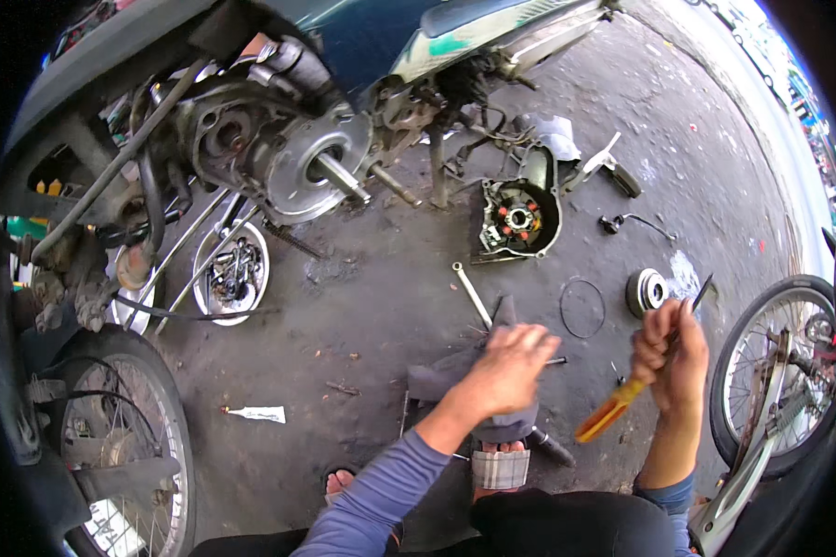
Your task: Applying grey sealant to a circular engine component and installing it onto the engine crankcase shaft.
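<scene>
My right hand (pixel 671 353) is closed around a screwdriver (pixel 609 410) with a yellow-orange handle; the handle points down and left, and the dark tip rises past my knuckles. My left hand (pixel 514 369) hovers over a dark grey cloth (pixel 435 379) with its fingers loosely stretched, and I see nothing held in it. A dark rod end (pixel 555 360) shows beside its fingers. Just beyond lies a wrench (pixel 474 295). Near my right hand are a round metal rotor (pixel 646 291) and a thin black ring (pixel 582 308). Farther off sits an engine cover (pixel 522 215) with a coil assembly inside.
At upper left stands a motorcycle with its engine opened, a shiny metal disc (pixel 314 167) and shaft exposed. A bowl of small parts (pixel 232 274) is below it. A white tube (pixel 254 414) lies on the ground. Wheels stand at left (pixel 121 436) and right (pixel 778 371).
</scene>
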`<state>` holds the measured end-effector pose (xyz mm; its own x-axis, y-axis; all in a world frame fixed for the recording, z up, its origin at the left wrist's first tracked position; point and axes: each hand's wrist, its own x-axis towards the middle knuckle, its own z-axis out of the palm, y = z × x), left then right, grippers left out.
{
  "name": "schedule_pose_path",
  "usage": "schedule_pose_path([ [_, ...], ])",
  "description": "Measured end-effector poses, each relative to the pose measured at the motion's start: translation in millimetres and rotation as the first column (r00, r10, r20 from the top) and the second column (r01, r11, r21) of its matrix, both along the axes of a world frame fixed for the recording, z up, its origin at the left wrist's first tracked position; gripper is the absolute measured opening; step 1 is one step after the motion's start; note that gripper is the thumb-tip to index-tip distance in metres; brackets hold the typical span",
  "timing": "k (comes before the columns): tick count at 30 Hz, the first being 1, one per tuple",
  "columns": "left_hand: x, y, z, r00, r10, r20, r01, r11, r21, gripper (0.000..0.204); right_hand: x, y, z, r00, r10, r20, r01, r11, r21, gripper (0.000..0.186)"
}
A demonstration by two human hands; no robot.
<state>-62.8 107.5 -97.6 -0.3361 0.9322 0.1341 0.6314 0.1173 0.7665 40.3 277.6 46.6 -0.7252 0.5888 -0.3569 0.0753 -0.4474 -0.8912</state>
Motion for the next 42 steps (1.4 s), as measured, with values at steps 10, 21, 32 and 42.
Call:
schedule_pose_path([
  [10, -2.8, -24.6, 41.9, -0.019, -0.281, 0.96, -0.728, 0.662, 0.179, 0.038, -33.5, -86.8, -59.7, 0.789, 0.579, 0.208, -0.598, 0.642, 0.479, 0.089],
  [21, -90.3, -51.5, 31.0, 0.143, -0.108, 0.984, -0.813, 0.554, 0.178, 0.027, -52.9, -126.1, -83.5, 0.957, 0.237, 0.169, -0.291, 0.731, 0.617, 0.034],
  [32, -105.1, -58.7, 33.4, 0.137, -0.12, 0.983, -0.755, 0.629, 0.182, 0.024, -62.2, -122.7, -74.7, 0.979, 0.159, 0.13, -0.175, 0.315, 0.933, 0.036],
  [42, -116.6, -58.5, 24.2, 0.071, -0.138, 0.988, -0.719, 0.679, 0.147, 0.019, -57.8, -124.8, -61.8, 0.966, 0.26, -0.012, -0.098, 0.405, 0.909, 0.052],
])
